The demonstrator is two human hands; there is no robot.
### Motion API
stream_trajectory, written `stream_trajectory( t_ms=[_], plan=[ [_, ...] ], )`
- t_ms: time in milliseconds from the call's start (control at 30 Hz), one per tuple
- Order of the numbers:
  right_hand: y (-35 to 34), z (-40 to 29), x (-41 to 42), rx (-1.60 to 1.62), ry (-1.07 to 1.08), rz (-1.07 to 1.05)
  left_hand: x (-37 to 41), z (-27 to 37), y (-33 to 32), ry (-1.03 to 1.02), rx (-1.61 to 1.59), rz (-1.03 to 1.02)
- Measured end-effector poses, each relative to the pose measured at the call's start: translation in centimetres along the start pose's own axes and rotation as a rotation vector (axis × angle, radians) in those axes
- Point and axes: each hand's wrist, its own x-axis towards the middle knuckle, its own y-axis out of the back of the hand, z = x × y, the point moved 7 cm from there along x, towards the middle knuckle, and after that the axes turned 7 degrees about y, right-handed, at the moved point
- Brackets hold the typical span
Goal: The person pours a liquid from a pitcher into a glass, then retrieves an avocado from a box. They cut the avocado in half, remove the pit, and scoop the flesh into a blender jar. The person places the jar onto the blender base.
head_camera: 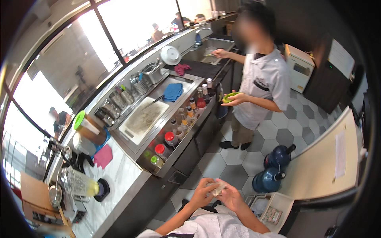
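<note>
Both hands are raised in front of my apron, above the tiled floor. Between them is a small crumpled piece of translucent whitish material (218, 189), perhaps tissue or thin plastic; I cannot tell which. The fingers of my left hand (203, 191) close on it from the left. From the other side, my right hand (231, 196) holds it too, thumb and fingers against it. To the left is the marble-look counter (125, 178), with a blender jar (79, 182) holding yellowish residue and a pink cloth (103, 156).
A co-worker (262, 80) stands ahead by the sink (218, 44), holding a green fruit half (230, 96). A bottle rail (184, 119) fronts the steel station with its stained white cutting board (145, 119). Blue water jugs (269, 180) and an open crate (279, 205) stand on the right.
</note>
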Motion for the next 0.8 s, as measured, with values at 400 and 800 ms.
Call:
stream_trajectory(
  t_ms=[400,800],
  plan=[
    [12.6,-11.5,5.2,-0.317,0.209,0.475,12.1,-7.5,-10.9,0.614,-0.9,-0.551],
    [19.5,-34.2,18.9,-0.29,0.353,0.609,42.1,-14.3,-25.0,0.631,-0.694,-0.674]
  ],
)
